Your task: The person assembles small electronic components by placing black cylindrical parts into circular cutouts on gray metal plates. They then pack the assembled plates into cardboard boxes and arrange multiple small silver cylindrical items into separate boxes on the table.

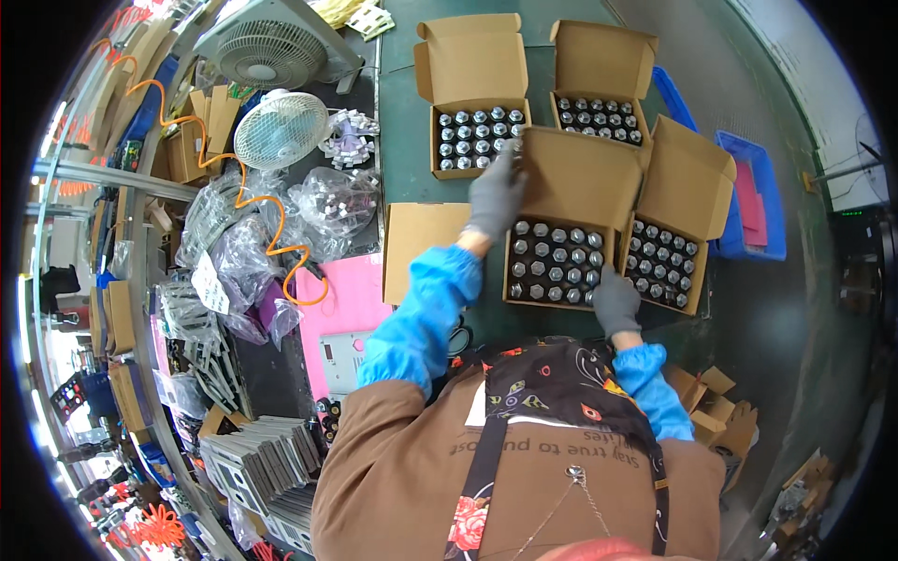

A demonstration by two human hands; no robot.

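A cardboard box (pixel 561 302) stands right in front of me, its lid (pixel 585 173) tipped back. Rows of shiny hex-topped metal fittings (pixel 557 254) fill it. My left hand (pixel 496 198), in a grey glove, is closed at the left edge of that lid, fingers pointing away from me. At the box's near right corner my right hand (pixel 616 304), also gloved, is closed on the side wall; its fingertips are partly hidden. More open boxes of the same fittings stand around: a far left box (pixel 472 65), a far right box (pixel 603 58) and a right box (pixel 687 178).
Left of the filled boxes lies a flat cardboard piece (pixel 426 248), beside a pink sheet (pixel 346 318) carrying a grey metal plate (pixel 342 363). Two fans, a small round fan (pixel 281 131) and a box fan (pixel 267 54), stand far left. Blue bins (pixel 753 201) are at the right.
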